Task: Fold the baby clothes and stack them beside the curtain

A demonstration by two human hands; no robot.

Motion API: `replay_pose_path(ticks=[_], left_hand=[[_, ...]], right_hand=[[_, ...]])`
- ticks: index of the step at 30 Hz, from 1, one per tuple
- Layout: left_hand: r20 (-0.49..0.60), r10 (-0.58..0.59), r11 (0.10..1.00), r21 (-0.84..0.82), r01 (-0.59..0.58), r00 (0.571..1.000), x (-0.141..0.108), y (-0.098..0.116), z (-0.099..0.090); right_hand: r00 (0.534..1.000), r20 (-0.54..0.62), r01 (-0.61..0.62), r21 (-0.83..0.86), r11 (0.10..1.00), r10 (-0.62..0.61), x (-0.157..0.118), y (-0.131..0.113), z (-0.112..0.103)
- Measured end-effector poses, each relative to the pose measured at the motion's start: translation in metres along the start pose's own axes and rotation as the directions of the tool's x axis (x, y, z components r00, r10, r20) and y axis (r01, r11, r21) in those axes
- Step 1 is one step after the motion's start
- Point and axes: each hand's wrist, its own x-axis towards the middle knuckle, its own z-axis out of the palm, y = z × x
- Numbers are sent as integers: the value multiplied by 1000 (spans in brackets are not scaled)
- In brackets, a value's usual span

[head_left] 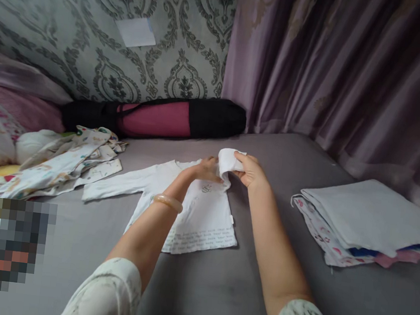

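"What lies closest to us?"

"Bare grey bed (213, 294), then the hem of the small white shirt (207, 213). It lies front up, collar away from the person, and the hem looks fairly flat. I'd leave that edge alone while the upper part is handled."

"And the pile (374, 211)?"

"Off to the right, well apart from the shirt, so the right elbow has room."

"How are the hands placed?"

"The left hand (207, 168), beyond the bracelet (168, 203), reaches palm down over the upper chest, fingertips close to the lifted sleeve (227, 158). I can't tell whether it grips or only rests. The right hand (253, 171) is clearer: it pinches that sleeve between thumb and fingers, and the cloth curls up off the bed."

"What would make this go well?"

"Light pressure from the left at the shoulder, I'd say, so the body doesn't drag. The right should keep the sleeve untwisted and lay it down smoothly. Soft cloth like that probably creases if tugged. The other sleeve (116, 183) lies stretched out left, near the loose clothes (77, 157); I'd mind it doesn't tangle there."

"Anything behind?"

"A long bag (157, 120) against the patterned wall (185, 38), out of the way."
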Motion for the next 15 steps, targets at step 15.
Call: replay_pose_path(ticks=[15], left_hand=[[-9, -524, 180, -978, 101, 852, -76, -56, 8]], right_hand=[[828, 555, 181, -400, 898, 80, -13, 54, 36]])
